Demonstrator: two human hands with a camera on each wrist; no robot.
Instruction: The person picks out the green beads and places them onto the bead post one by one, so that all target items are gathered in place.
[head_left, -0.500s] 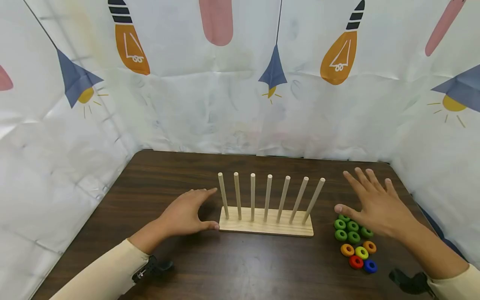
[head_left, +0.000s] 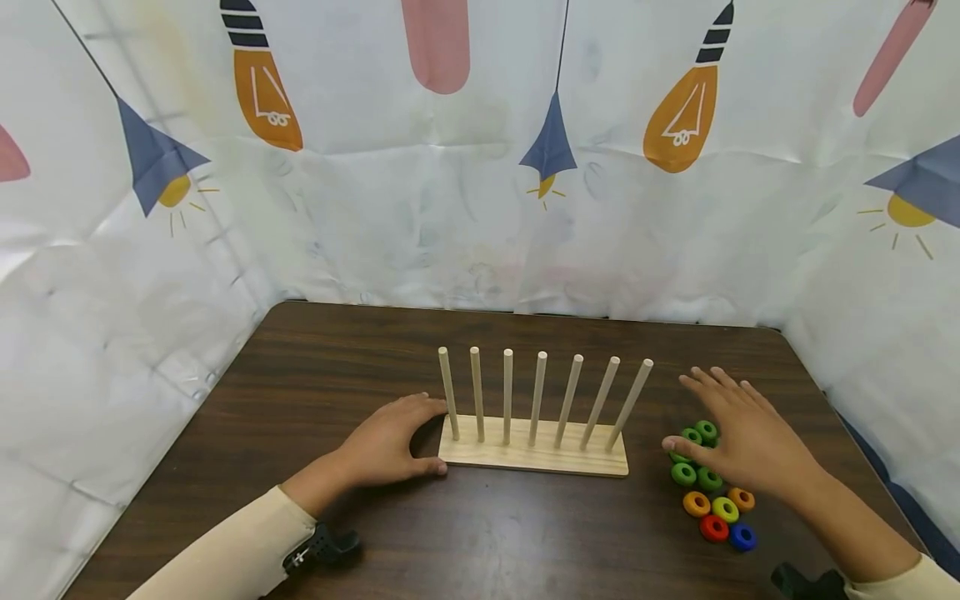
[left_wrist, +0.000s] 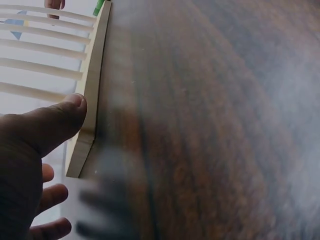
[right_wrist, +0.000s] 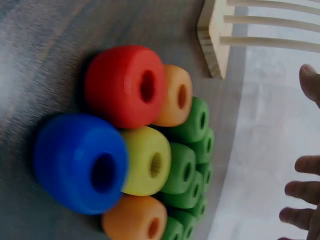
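A wooden peg rack stands on the table, with several upright bare pegs along its pale base. My left hand is at the rack's left end, thumb right at the front corner and fingers spread towards the back corner. In the left wrist view its thumb overlaps the base edge, fingers apart from it. Over the group of beads hovers my right hand, its fingers extended and holding nothing. It partly hides several green beads. Nearer me lie a yellow bead, a red bead and a blue bead.
Two orange beads flank the yellow one. The dark wood-grain table meets a white printed cloth at its back and sides. Black wrist straps sit on both forearms.
My left hand has moved right and closed in on the rack's left end. My right hand has dropped lower over the green beads, its fingers less spread. The rack and beads keep their places.
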